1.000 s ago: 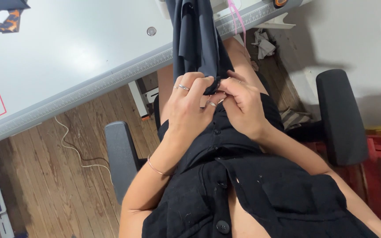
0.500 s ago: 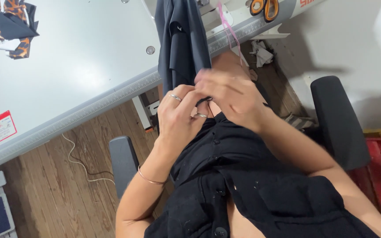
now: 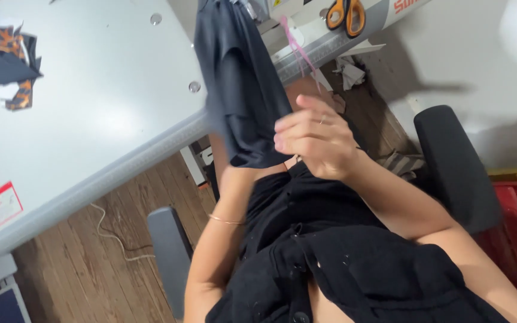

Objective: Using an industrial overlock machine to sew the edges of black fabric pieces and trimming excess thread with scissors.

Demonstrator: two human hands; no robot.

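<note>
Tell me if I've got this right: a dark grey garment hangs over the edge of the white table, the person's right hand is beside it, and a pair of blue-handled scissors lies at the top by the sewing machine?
Not quite. In the head view the scissors have orange handles, not blue. The rest stands: the dark grey garment hangs over the edge of the white table, and the right hand is beside it.

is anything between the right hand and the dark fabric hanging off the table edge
Nothing visible. The right hand is up against the dark fabric. The left hand is hidden behind that cloth.
</note>
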